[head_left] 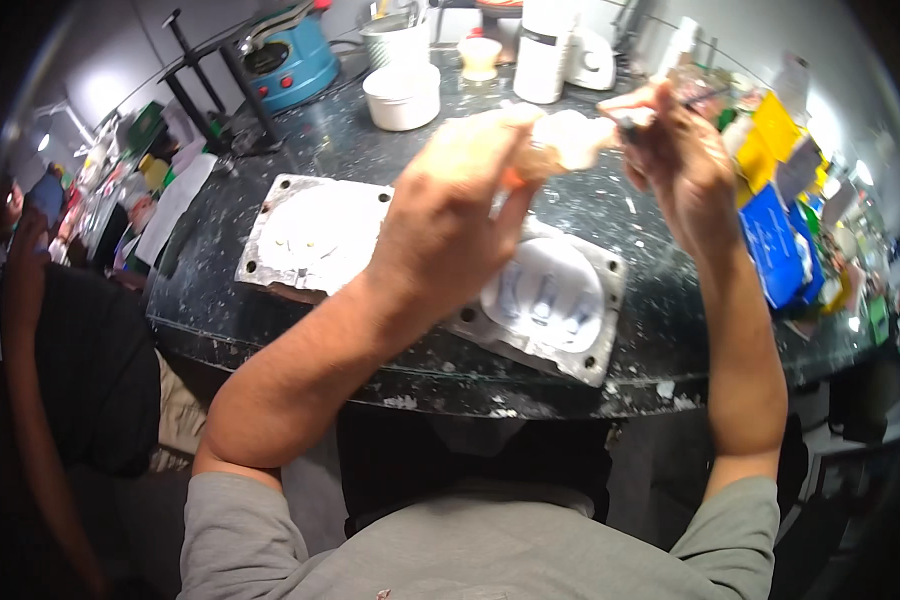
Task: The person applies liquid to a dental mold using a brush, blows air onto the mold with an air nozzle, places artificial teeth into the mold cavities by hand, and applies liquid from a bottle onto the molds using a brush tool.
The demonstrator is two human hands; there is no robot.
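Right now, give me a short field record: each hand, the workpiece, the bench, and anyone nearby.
left hand: raised over the bench, gripping a pale whitish piece with an orange part showing at the fingers
right hand: raised, holding a thin tool against the piece; tip blurred
moulds: two grey metal mould plates lying flat under the hands
bench: dark speckled round table
behind: white bowl, blue pot, white canister
right side: blue and yellow bins
nearby: a person in dark clothes at the left
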